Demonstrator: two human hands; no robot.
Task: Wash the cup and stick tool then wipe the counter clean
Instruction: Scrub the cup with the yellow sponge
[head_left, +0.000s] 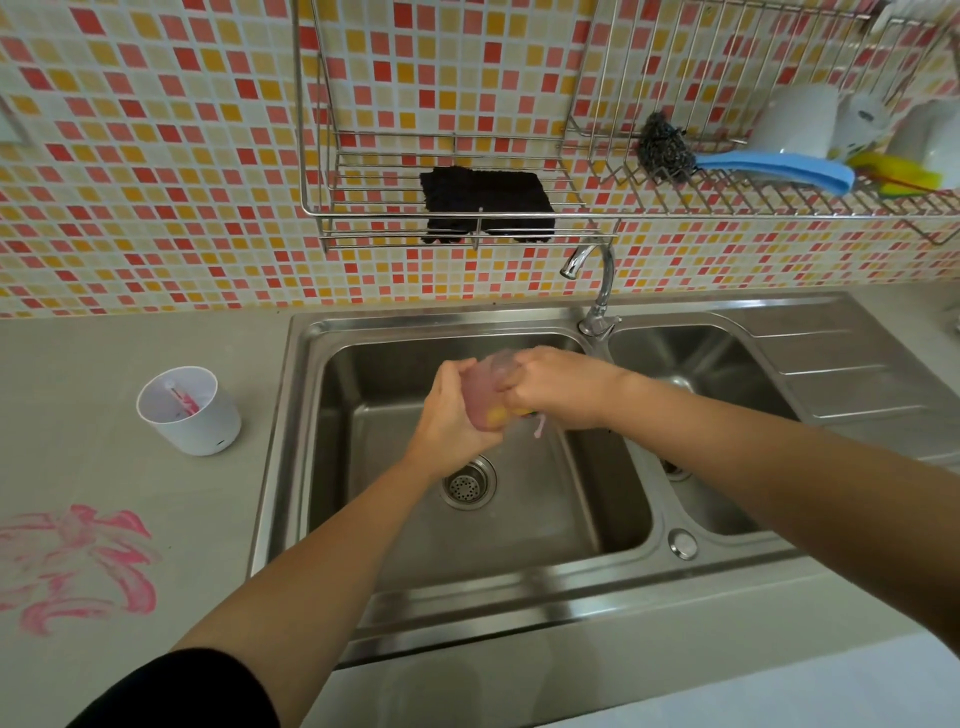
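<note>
Head view:
- Left hand (452, 410) is over the left basin of the sink (519, 577), above the drain (469, 486). Fingers are wrapped round the translucent pink cup (480, 397), which lies tilted with its mouth toward the right hand.
- Right hand (553, 384) is also over the left basin, curled at the cup's mouth and gripping a yellow sponge (497, 414). Part of the sponge shows through the cup wall. How far in the fingers go: can't tell.
- A pink drip (540, 428) hangs below the right hand.
- Faucet (597, 283) is at the back rim of the sink, between the two basins, spout pointing left.
- White container (189, 415) is upright on the table (130, 338), left of the sink. The stick tool (182, 401) is inside it, smeared pink, leaning.
- Pink smear (78, 566) is on the table, left of the sink and nearer the person than the container.
- Wire rack (452, 171) is on the tiled wall above the sink, with a black cloth (485, 205) lying in it.
- Steel scourer (662, 148) with a blue handle is on the long shelf above the sink's right side, white mugs (795, 122) beside it.
</note>
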